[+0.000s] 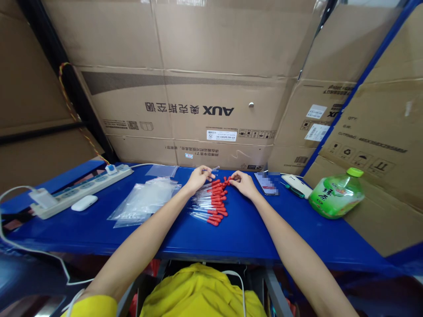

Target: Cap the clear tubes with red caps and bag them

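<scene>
Tubes (pixel 211 204) just under fingers (pixel 206 175); L hand (pixel 198 178) pinches one, R hand (pixel 243 182) grip unclear.

Droppers (pixel 213 202), one lot, count not readable. Each has a slim clear tube with a red rubber bulb at one end. They lie flat on the blue tabletop (pixel 247 229), side by side and touching, in a tight row that runs from the near middle of the table away towards its far edge. The bulbs all face right and form a red band; the clear tubes point left, roughly parallel, with some overlapping. The far end of the row lies between the left hand (pixel 198 177) and right hand (pixel 243 183), with the fingertips of both at the farthest pieces. One clear tube (pixel 215 168) juts beyond the row beside the left fingertips, and the grip on it is unclear.
</scene>
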{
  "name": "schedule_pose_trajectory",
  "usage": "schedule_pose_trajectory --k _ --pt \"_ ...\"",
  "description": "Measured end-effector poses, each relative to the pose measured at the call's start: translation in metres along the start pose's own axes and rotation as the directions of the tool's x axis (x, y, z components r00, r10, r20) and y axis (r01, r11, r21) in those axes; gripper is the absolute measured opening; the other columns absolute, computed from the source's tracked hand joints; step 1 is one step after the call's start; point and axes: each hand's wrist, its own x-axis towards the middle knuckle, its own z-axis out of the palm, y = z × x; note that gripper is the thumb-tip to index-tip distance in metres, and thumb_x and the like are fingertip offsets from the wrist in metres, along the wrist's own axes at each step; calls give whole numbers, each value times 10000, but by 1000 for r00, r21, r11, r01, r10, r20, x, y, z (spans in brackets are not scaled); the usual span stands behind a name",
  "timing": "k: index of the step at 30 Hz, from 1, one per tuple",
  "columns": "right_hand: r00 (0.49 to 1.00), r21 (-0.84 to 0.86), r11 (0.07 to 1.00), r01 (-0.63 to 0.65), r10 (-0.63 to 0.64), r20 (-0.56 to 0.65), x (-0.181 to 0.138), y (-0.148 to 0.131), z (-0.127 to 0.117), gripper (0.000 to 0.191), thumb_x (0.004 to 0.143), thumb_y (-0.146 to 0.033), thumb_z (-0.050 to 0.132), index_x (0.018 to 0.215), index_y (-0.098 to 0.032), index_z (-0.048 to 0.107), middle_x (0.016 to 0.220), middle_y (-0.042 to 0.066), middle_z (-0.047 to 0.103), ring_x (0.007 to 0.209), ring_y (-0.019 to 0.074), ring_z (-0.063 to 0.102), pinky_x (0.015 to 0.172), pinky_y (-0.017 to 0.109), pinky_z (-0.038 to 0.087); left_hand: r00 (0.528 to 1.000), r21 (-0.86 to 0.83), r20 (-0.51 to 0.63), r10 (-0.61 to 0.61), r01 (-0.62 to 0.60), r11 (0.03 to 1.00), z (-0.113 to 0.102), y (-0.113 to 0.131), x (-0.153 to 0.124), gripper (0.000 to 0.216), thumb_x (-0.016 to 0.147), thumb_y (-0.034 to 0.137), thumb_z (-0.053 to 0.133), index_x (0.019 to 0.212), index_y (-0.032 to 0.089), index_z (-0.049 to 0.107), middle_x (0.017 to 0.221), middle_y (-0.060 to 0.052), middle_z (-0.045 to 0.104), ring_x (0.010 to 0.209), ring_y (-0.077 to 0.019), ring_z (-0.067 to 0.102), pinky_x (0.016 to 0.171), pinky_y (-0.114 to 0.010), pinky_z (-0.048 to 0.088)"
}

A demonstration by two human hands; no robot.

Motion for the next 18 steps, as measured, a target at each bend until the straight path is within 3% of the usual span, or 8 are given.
schedule_pose_trajectory --k 5,10,13,18 --pt "997 25 997 -72 72 1 2 6 1 231 754 -203 788 981 -203 743 835 29 788 774 192 758 789 328 591 990 158 -20 136 -132 979 -1 -10 4 26 976 178 497 976 203 495 772 17 706 621 -110 613 725 -252 471" --pt "983 85 981 -172 177 -57 3 11 0 361 667 -220 866 996 -180 721 818 38 785 756 202 763 717 308 588 974 386 -4 225 -206 899 -2 -7 3 194 987 205 474 1129 201 606 897 -21 727 876 -175 665 853 -289 477" --pt "985 58 986 -156 160 -64 4 12 -3 347 644 -288 886 925 -186 710 763 23 774 736 203 754 683 297 579 966 454 44 255 -246 856 -3 0 -2 236 997 282 473 1039 210 694 1011 -41 749 997 -211 666 919 -300 466" --pt "988 28 989 -144 146 -54 3 12 -4 376 648 -417 880 876 -190 686 710 4 750 621 182 723 607 284 567 958 522 78 276 -275 807 -1 6 -7 336 1020 375 437 907 204 703 844 -21 721 845 -201 649 842 -280 466"
